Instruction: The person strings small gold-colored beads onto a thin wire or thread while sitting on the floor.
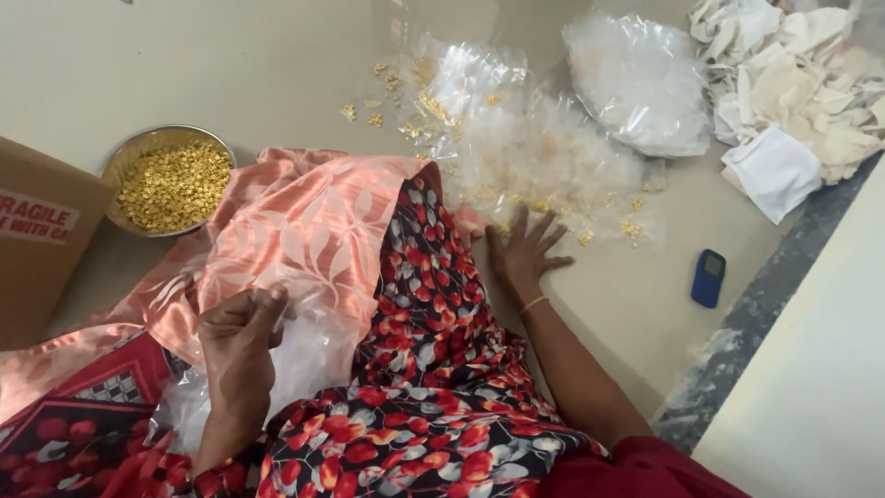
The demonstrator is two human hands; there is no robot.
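**Plastic bags in my lap, one palm on the floor**

My left hand pinches a bunch of clear plastic bags, fingers closed tight on the crinkled film, which lies across my lap over the peach and floral cloth. My right hand rests flat on the floor, fingers spread apart and gripping nothing, just at the edge of a scattered heap of small packets with golden bits inside. A steel bowl of golden pieces sits at my left beside a cardboard box. A blue phone lies to my right, near white cloths.
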